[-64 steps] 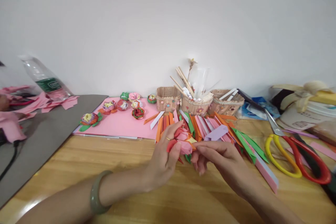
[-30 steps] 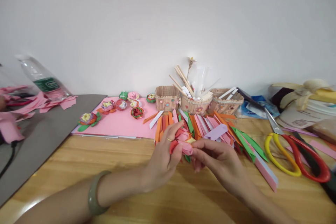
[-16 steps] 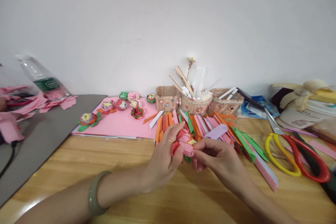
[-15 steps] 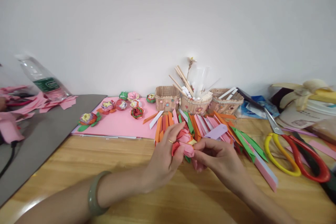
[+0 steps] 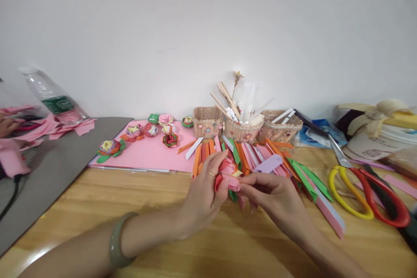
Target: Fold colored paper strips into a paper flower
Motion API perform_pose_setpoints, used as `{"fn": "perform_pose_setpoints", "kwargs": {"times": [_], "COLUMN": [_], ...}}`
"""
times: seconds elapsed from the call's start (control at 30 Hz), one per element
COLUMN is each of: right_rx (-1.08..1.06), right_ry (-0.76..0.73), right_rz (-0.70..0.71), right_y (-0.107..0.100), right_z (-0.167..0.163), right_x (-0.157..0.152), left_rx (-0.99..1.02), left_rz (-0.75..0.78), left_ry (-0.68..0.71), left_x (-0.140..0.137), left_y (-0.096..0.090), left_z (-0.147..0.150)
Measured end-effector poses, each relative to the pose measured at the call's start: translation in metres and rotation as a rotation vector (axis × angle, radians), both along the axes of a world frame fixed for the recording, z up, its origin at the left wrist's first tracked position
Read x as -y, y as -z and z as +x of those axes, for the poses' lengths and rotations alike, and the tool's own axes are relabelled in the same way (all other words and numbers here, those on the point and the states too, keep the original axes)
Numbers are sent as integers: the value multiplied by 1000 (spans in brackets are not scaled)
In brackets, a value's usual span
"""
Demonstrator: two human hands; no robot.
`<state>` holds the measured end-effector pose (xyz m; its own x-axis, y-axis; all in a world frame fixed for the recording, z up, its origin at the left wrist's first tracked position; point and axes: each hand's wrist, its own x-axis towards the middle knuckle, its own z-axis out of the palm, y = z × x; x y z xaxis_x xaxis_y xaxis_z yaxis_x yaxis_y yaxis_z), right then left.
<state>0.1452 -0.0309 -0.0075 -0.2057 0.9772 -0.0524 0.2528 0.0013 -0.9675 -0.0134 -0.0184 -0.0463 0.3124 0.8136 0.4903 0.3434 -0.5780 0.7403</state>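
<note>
Between my hands, above the wooden table, is a folded paper flower (image 5: pixel 230 175) with pink and red petals and a bit of yellow. My left hand (image 5: pixel 208 186) wraps round its left side, thumb in front, partly hiding it. The fingertips of my right hand (image 5: pixel 272 189) pinch at the flower's right edge; what exactly lies between them is partly hidden. Just behind the flower, folded paper strips (image 5: pixel 249 154) in orange, pink, purple and green lie in a spread row.
Several finished paper flowers (image 5: pixel 170 140) rest on a pink sheet (image 5: pixel 146 156) at left. Three small baskets (image 5: pixel 208 124) stand along the wall. Scissors (image 5: pixel 350 191) with yellow and red handles lie at right. A bottle (image 5: pixel 58 102) leans at far left, near another person's hand (image 5: pixel 7 127).
My hands stay almost in place, with the right fingers shifting slightly at the flower's edge. At far left, the other person's hand has come further into view.
</note>
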Motion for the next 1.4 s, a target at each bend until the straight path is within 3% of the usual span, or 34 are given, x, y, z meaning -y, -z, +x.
{"fn": "perform_pose_setpoints", "kwargs": {"times": [0.27, 0.5, 0.97, 1.23, 1.4], "right_rx": [-32, -138, -48, -81, -41], "right_ry": [3, -102, 22, -48, -6], "right_rz": [-44, -18, -54, -83, -101], "right_y": [-4, -1, 3, 0, 2], "right_z": [-1, 2, 1, 2, 2], "right_x": [0, -3, -3, -4, -4], "left_rx": [1, 17, -32, 20, 0], "left_rz": [9, -8, 15, -48, -49], "left_ry": [51, 11, 62, 12, 40], "left_x": [1, 1, 1, -2, -1], "left_y": [3, -1, 2, 2, 1], "left_z": [0, -1, 0, -1, -1]}}
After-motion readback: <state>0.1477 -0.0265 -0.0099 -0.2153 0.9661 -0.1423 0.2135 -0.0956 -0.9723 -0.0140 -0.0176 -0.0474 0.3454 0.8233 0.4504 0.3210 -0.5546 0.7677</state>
